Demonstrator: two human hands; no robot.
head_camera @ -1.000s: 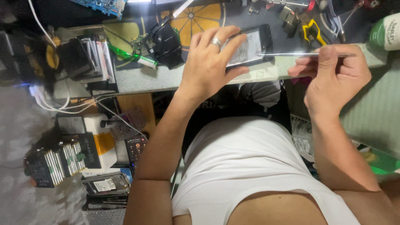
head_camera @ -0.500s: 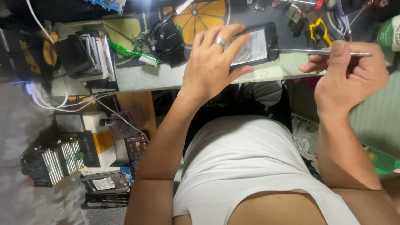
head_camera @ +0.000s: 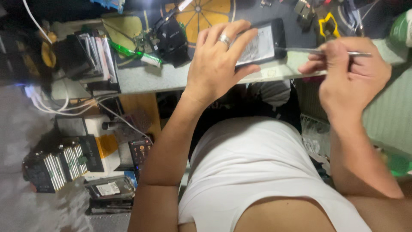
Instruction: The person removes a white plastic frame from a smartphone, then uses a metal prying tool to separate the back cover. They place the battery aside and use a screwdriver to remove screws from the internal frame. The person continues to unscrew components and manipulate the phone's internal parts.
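- We are counting one phone [head_camera: 262,43] on the workbench [head_camera: 171,79], one thin metal tool [head_camera: 319,51], one ring [head_camera: 224,40], one green-handled brush [head_camera: 134,53], and two hands.
- Our left hand [head_camera: 216,64] is grasping the phone, fingers spread across its left side and the thumb pressing along its lower edge; the ring is sitting on one of those fingers.
- Our right hand [head_camera: 347,73] is pinching the metal tool between thumb and fingers, the remaining fingers curled inward.
- The tool is running level, its tip touching the phone's right edge and its far end sticking out past our knuckles.
- The phone is lying near the front edge of the workbench, about midway along it, tilted slightly, with its dark frame surrounding a pale, light-grey panel carrying fine dark markings that we cannot make out.
- The brush is lying further left on the workbench, just beside a black device [head_camera: 171,36].
- Below the front edge, toward the left, we are seeing several electronic parts stacked on the floor, among them one finned black block [head_camera: 56,165].
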